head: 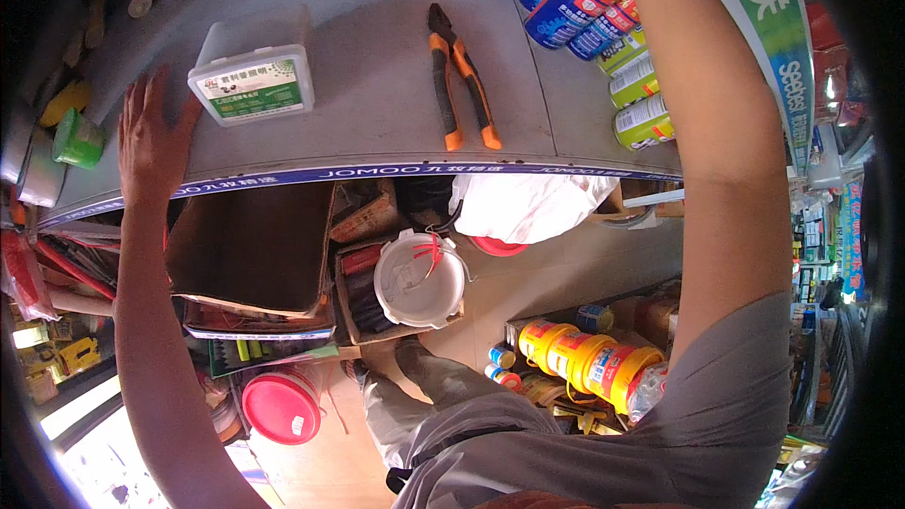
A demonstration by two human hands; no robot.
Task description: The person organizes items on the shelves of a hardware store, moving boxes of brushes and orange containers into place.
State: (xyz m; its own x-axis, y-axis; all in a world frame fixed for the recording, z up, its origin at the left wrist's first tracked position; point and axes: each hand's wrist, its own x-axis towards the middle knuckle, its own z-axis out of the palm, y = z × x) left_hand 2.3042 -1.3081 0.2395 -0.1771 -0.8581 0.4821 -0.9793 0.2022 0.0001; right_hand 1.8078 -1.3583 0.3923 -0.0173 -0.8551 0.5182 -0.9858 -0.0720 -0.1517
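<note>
My left hand [152,138] rests on the grey shelf [368,99] with its fingers apart and nothing in it. Its thumb is close by the left side of a clear plastic box [251,88] with a green and white label; whether they touch I cannot tell. Right of the box lies a pair of combination pliers [459,81] with black and orange handles, its jaws pointing away from me and its handles spread. My right arm reaches up past the top edge at the right, and the hand itself is out of view.
Blue spray cans [569,3] and green cans [640,88] line the shelf's right side. A green tub [78,140] stands at far left. Below the shelf are a cardboard box [251,247], a white bucket [417,290], a red-lidded bucket [281,406] and yellow buckets [583,360].
</note>
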